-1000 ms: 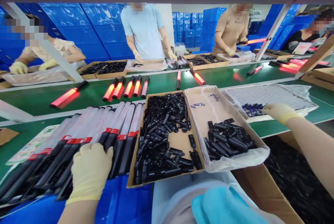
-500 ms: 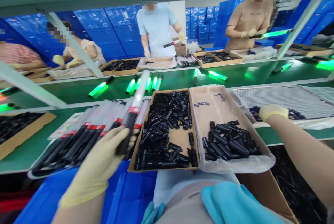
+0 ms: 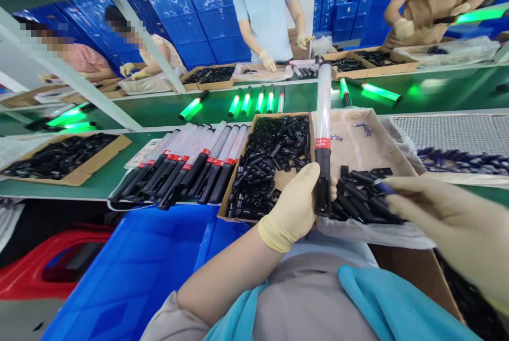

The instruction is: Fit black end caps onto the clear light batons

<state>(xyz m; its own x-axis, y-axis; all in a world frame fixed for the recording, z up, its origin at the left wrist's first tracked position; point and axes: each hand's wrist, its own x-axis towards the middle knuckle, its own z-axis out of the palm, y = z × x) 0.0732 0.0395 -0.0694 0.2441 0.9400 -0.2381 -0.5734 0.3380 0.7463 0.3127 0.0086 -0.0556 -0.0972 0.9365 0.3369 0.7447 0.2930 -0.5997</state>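
My left hand (image 3: 296, 208), in a cream glove, grips the black handle of a baton (image 3: 323, 134) with a clear tube and a red band, held upright in front of me. My right hand (image 3: 445, 224), also gloved, pinches a small dark blue piece (image 3: 382, 187) just right of the baton's handle. Below both hands lies a lined cardboard tray (image 3: 358, 145) with black caps. Left of it stands a cardboard tray of black parts (image 3: 270, 166). A row of unlit batons (image 3: 191, 163) lies further left on the bench.
Lit green batons (image 3: 254, 101) lie on the green conveyor (image 3: 437, 94). Several other people work across it at trays. A perforated sheet (image 3: 457, 131) with blue pieces lies at right. A blue crate (image 3: 135, 272) and a red bin (image 3: 47, 264) stand below the bench.
My left hand lifted one baton from the row and carried it right, upright over the trays. My right hand came back from the perforated sheet holding a small blue piece. Conveyor batons went from red to green.
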